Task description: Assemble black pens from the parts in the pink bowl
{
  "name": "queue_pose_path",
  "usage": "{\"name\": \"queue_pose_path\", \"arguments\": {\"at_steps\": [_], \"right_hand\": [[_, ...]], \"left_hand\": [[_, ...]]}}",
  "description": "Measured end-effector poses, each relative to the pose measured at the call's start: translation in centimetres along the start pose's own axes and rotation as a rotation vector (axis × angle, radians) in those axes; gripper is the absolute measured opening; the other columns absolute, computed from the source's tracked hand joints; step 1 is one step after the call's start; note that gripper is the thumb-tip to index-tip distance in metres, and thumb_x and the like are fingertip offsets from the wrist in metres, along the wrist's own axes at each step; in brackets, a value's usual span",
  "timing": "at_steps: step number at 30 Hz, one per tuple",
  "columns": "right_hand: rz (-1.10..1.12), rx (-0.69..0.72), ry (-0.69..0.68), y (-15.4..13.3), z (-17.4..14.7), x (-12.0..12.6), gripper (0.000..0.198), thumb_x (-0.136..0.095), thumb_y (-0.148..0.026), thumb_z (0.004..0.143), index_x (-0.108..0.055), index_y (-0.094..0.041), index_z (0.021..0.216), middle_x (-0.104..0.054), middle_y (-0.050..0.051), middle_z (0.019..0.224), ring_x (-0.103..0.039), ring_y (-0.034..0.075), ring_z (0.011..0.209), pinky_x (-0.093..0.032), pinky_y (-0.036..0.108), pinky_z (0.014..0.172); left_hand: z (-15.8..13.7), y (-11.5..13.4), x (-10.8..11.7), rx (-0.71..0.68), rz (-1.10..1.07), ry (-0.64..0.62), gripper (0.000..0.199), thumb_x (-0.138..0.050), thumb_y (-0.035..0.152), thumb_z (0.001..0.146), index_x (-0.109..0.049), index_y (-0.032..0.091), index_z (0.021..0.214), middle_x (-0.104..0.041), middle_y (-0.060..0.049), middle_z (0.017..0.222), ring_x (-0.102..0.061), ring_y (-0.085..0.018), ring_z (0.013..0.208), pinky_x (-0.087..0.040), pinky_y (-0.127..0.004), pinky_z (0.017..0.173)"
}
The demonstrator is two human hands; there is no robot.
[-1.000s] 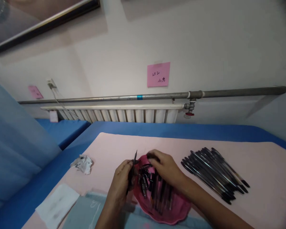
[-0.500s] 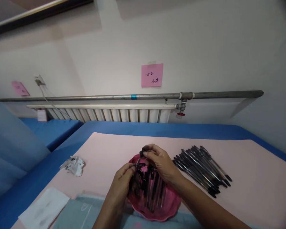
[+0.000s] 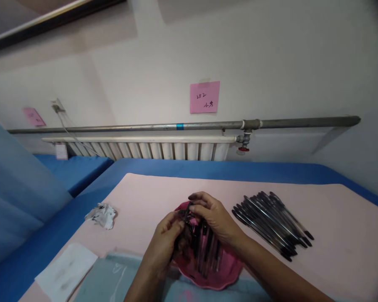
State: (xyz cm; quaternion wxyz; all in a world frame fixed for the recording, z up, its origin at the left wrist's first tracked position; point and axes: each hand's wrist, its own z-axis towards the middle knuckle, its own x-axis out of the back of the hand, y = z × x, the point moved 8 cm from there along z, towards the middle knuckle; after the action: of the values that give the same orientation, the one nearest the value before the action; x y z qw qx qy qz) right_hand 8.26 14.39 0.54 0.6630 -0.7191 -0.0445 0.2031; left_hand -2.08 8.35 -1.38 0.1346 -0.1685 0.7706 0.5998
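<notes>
My left hand (image 3: pixel 164 239) and my right hand (image 3: pixel 214 216) are close together over a pink scalloped bowl (image 3: pixel 220 284). Fingers of both are pinched on a dark, slim pen part (image 3: pixel 187 213) held between them; its far ends are hidden by the fingers. Dark stains mark some of the fingertips. Clear pen barrels (image 3: pixel 204 256) and small black pieces lie in the bowl, partly covered by the hands. To the right of my right hand, a pile of assembled black-capped pens (image 3: pixel 267 224) rests on the pink tabletop (image 3: pixel 334 235).
Crumpled, stained tissue (image 3: pixel 102 215) lies at the left. Nearer is a smudged white paper sheet (image 3: pixel 66 270) beside a grey-green cloth (image 3: pixel 110 279). Beyond the table's blue edge (image 3: pixel 239 168) stand a white radiator (image 3: pixel 164 151) and a wall pipe with a red valve (image 3: pixel 243 149).
My hands have come slightly closer together, and the pen part between them shows less. The whole view has shifted a little; the pen pile stays put.
</notes>
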Motion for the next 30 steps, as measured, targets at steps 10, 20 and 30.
{"name": "queue_pose_path", "arguments": {"at_steps": [10, 20, 30], "right_hand": [[-0.018, -0.034, -0.056, 1.3, -0.5, -1.0, 0.026, -0.062, -0.023, 0.065, -0.056, -0.023, 0.091, -0.064, -0.003, 0.073, -0.055, 0.013, 0.061, -0.041, 0.026, 0.059], [-0.095, 0.002, 0.061, -0.4, -0.2, 0.6, 0.03, -0.062, -0.032, 0.071, -0.057, -0.02, 0.098, -0.058, -0.004, 0.067, -0.048, 0.009, 0.051, -0.038, 0.023, 0.052], [-0.699, 0.166, -0.046, -0.9, 0.9, 2.6, 0.008, -0.051, -0.022, 0.073, -0.058, -0.018, 0.075, -0.059, -0.001, 0.07, -0.054, 0.014, 0.066, -0.042, 0.026, 0.062]], "left_hand": [[-0.2, 0.0, -0.3, -0.027, 0.041, -0.025, 0.045, -0.067, 0.037, 0.072, -0.055, 0.018, 0.11, -0.041, 0.009, 0.053, -0.031, -0.002, 0.037, -0.017, -0.016, 0.036], [-0.2, 1.2, 1.1, -0.046, 0.003, 0.103, 0.035, -0.068, 0.033, 0.067, -0.059, 0.017, 0.096, -0.047, 0.007, 0.051, -0.033, -0.003, 0.037, -0.02, -0.015, 0.037], [0.0, 1.6, 3.3, -0.116, 0.028, 0.213, 0.031, -0.065, 0.045, 0.071, -0.051, 0.018, 0.075, -0.05, 0.007, 0.051, -0.029, -0.001, 0.033, -0.013, -0.014, 0.033]]}}
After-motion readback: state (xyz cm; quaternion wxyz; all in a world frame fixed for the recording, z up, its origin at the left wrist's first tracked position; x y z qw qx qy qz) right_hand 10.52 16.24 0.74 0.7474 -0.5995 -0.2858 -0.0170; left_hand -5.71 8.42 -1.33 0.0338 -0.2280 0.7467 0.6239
